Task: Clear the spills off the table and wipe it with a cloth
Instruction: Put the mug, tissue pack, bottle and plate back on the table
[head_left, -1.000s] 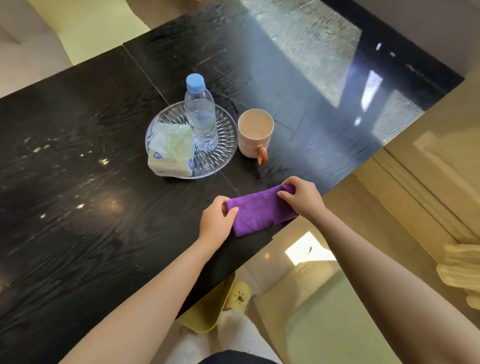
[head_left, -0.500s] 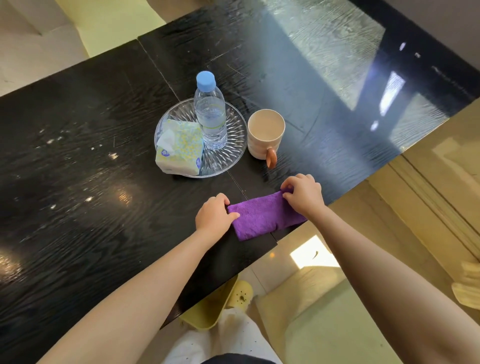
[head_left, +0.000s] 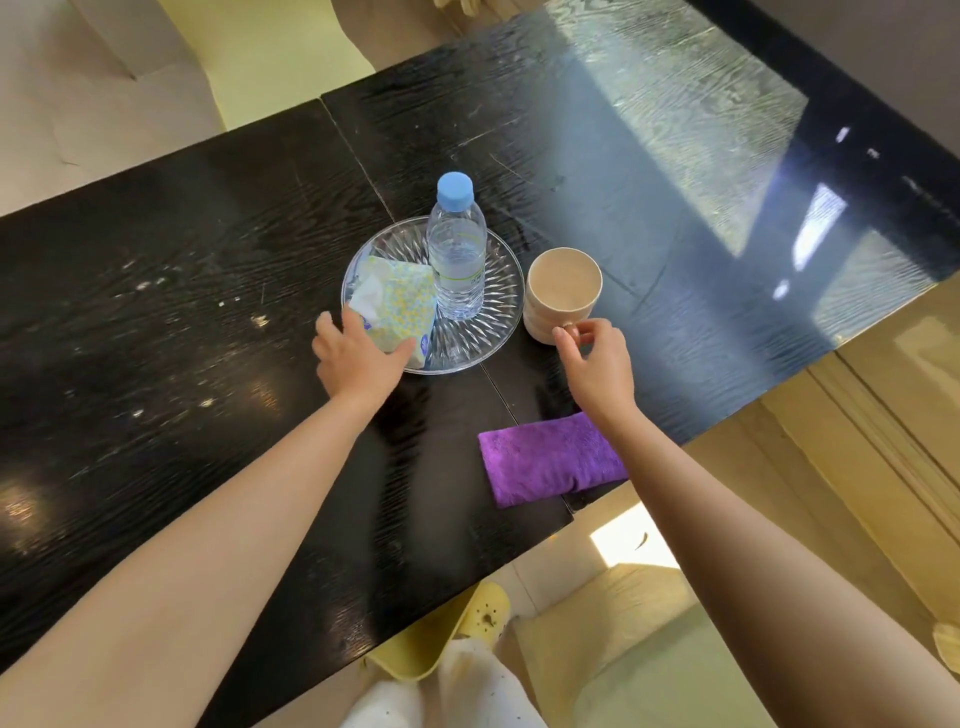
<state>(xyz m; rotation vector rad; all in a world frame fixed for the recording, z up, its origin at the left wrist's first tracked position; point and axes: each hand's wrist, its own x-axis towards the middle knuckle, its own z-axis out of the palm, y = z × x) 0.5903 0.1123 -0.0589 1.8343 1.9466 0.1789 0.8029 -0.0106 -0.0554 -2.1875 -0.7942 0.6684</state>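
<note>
Both hands have left the purple cloth and gone to the dish and the cup.

The left hand (head_left: 358, 358) rests at the near rim of the glass dish (head_left: 498, 332), fingers spread against the tissue pack (head_left: 397, 306) beside the water bottle (head_left: 457, 260). The right hand (head_left: 597, 364) pinches the handle of the cup (head_left: 563, 291). The folded purple cloth (head_left: 545, 462), fuzzy and oblong, lies free near the tabletop (head_left: 156, 338) edge, below the right wrist; half a second ago both hands held its ends.
</note>
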